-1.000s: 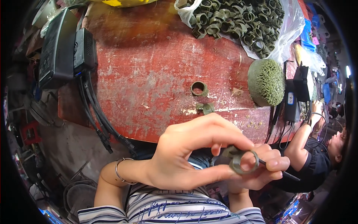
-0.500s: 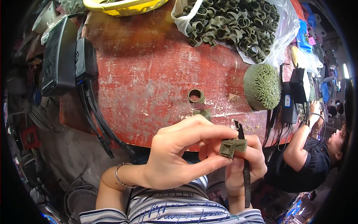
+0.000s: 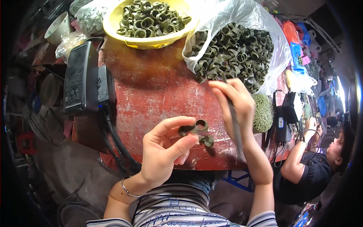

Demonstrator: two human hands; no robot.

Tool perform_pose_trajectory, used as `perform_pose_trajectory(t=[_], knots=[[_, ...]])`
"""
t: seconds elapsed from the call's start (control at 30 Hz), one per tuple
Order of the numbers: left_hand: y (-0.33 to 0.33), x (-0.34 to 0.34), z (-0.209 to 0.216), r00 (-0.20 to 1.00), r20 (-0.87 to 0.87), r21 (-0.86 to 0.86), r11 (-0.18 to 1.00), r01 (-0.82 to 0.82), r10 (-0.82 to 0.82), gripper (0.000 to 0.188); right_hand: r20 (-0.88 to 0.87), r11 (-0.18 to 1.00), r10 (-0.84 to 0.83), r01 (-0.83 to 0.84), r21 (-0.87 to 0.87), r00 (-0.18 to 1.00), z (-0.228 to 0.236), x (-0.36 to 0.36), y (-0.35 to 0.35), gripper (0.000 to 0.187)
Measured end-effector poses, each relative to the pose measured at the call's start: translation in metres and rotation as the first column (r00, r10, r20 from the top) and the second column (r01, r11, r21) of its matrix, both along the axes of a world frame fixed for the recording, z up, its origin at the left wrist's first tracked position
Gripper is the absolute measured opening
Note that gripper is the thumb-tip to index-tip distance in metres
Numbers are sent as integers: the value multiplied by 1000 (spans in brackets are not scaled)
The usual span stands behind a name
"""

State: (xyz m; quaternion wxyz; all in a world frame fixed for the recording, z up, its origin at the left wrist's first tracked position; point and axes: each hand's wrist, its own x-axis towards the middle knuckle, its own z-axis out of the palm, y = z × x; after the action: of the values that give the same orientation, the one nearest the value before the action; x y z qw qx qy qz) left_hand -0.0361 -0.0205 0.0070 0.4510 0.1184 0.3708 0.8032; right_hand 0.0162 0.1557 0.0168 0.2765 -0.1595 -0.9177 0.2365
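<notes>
My left hand (image 3: 164,149) pinches a dark green ring (image 3: 186,130) between thumb and fingers, above the near part of the red table. Just beyond it, two more green rings, one upright and round (image 3: 202,124) and one lower (image 3: 207,141), rest on the tabletop. My right hand (image 3: 238,104) is closed around a long, thin, dark file-like tool (image 3: 234,121), blurred along its lower end. Its fingertips reach the near edge of a clear plastic bag (image 3: 281,56) heaped with green rings (image 3: 242,53). Whether they touch a ring there, I cannot tell.
A yellow basin (image 3: 145,43) of similar rings stands at the back. Black power boxes (image 3: 81,81) with cables (image 3: 113,132) sit at the left. A green porous block (image 3: 263,113) lies right of my right wrist. Another person (image 3: 308,166) works at the far right.
My hands have parted: the right one has moved forward to the bag with the tool, while the left has drawn back leftward with the ring. The view has shifted, showing more of the basin.
</notes>
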Motion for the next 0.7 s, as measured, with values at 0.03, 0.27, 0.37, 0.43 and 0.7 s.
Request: perform_pose_trajectory(t=[0.03, 0.27, 0.37, 0.43, 0.7], knots=[[1, 0, -1, 997, 66, 15, 999, -42, 41, 30, 27, 996, -1, -1, 94, 1000, -7, -11, 6, 13], [-3, -5, -10, 978, 183, 40, 993, -112, 103, 29, 206, 995, -28, 8, 100, 978, -20, -22, 3, 13], [5, -3, -7, 980, -39, -61, 979, -195, 193, 33, 178, 986, 132, -147, 76, 975, 7, 6, -13, 15], [10, -1, -5, 944, -230, -122, 955, -269, 236, 35, 253, 927, 218, -281, 248, 943, 28, 24, -25, 21], [11, 3, -4, 807, -590, -64, 997, -49, 2, 38, -42, 937, 346, -344, 54, 937, 37, 63, -37, 29]])
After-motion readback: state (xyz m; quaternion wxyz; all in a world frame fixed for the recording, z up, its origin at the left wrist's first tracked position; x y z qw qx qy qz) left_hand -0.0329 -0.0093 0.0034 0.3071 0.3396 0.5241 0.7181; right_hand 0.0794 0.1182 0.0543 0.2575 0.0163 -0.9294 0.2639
